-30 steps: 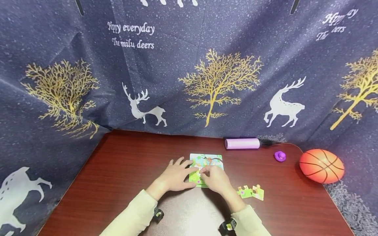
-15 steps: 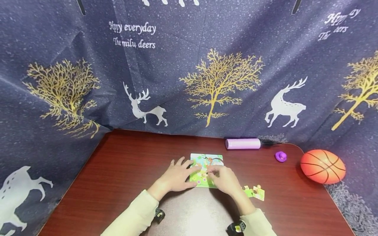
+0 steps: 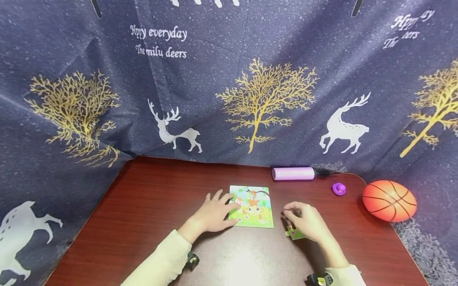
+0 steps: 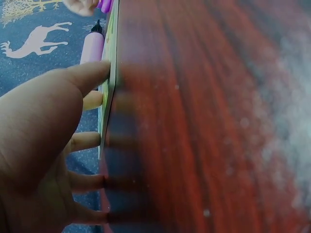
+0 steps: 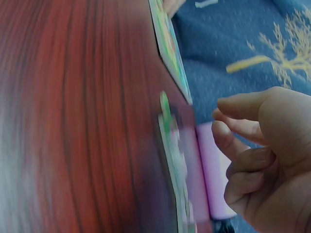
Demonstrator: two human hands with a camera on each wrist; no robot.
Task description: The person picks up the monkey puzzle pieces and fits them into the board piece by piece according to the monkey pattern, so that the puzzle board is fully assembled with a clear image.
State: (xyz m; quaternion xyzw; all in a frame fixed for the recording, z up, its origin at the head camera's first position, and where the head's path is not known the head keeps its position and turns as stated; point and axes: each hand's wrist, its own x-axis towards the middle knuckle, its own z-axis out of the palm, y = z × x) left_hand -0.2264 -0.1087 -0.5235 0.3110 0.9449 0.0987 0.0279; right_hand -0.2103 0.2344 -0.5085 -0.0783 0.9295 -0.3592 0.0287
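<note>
A square jigsaw puzzle (image 3: 262, 216) with a monkey picture lies on the table. My left hand (image 3: 212, 212) rests at its left side with fingers spread, the thumb at the near edge and other fingertips over the picture. In the left wrist view the thumb touches the puzzle's rim (image 4: 113, 53). To the right, my right hand (image 3: 310, 222) hovers over loose green puzzle pieces (image 3: 295, 233), partly hiding them. Seen from the right wrist, its thumb and index finger stand apart with nothing between them, the other fingers bent, above the pieces (image 5: 172, 165).
A pink hand pump (image 3: 294, 173) lies at the table's back edge. Right of it are a purple rubber duck (image 3: 338, 189) and an orange basketball (image 3: 390, 201). A dark blue cloth with deer and trees hangs behind the reddish-brown table (image 3: 154, 186).
My right hand has left the puzzle and moved right, over the loose pieces. More of the monkey picture shows on the puzzle. The left hand has stayed in place.
</note>
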